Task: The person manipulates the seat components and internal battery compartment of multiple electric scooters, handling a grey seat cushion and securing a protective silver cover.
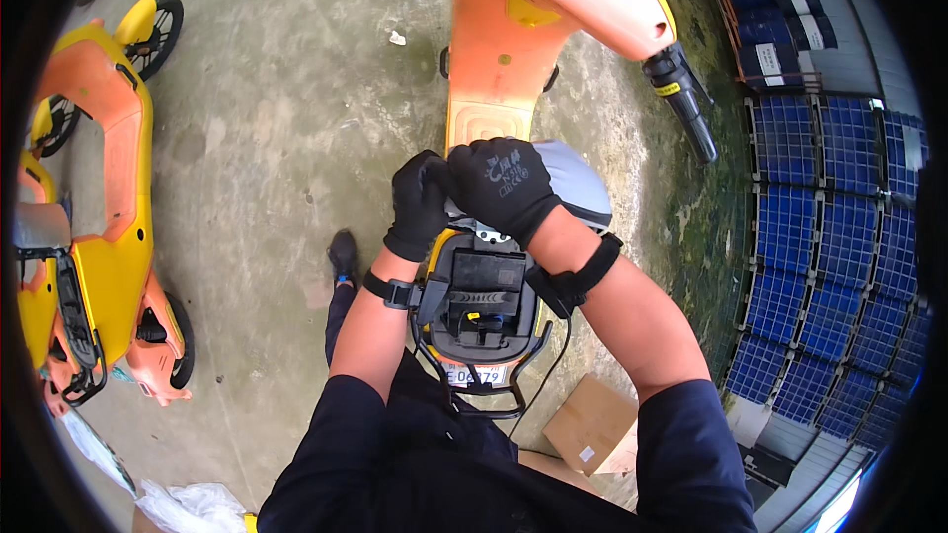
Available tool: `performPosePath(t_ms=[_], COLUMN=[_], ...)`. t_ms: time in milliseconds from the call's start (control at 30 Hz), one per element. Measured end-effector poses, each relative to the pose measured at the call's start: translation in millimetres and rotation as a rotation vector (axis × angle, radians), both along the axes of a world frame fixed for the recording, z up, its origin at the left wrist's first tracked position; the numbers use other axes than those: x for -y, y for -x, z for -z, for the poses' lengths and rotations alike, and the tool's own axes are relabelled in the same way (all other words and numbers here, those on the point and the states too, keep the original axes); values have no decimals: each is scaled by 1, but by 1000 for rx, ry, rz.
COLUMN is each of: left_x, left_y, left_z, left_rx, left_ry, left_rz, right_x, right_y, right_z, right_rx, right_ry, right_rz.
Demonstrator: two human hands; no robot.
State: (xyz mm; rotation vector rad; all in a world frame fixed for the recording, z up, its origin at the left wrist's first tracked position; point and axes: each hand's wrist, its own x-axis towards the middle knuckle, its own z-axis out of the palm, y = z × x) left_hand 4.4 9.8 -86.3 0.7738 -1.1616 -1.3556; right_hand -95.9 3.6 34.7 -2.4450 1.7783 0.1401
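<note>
My left hand [419, 203] and my right hand [502, 184], both in black gloves, meet over the middle of an orange and yellow electric scooter [499, 69]. Their fingers are curled closed; whatever lies in them is hidden beneath the gloves. Beside and beyond my right hand shows the raised grey seat [573, 183]. Just below the hands lies the open seat compartment [484, 331], with a black battery-like block [486, 271] and a small yellow-tagged connector [474, 316] inside. A metal hinge plate [491, 234] sits right under my right hand.
More orange and yellow scooters [118, 227] stand at the left. A cardboard box [592, 424] lies behind the scooter on the right. Blue containers in metal cages [820, 227] line the right side. Clear plastic wrap [193, 505] is at the lower left. A black cable [553, 365] hangs below my right wrist strap.
</note>
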Motion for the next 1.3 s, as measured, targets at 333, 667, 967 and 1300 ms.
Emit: performPosePath(t_ms=[333, 667, 967, 1300], left_x=[-31, -34, -16, -16], left_y=[-9, -17, 12, 43], left_z=[-12, -92, -116, -98], left_rx=[283, 807, 881, 1005], left_ry=[43, 638, 654, 587], left_rz=[-281, 89, 195, -70], right_x=[-19, -96, -99, -68], right_y=[-10, 78, 105, 98], right_z=[-7, -60, -21, -13], right_rx=[12, 422, 507, 256], right_ry=[159, 369, 323, 403], right_rz=[-28, 113, 227, 338])
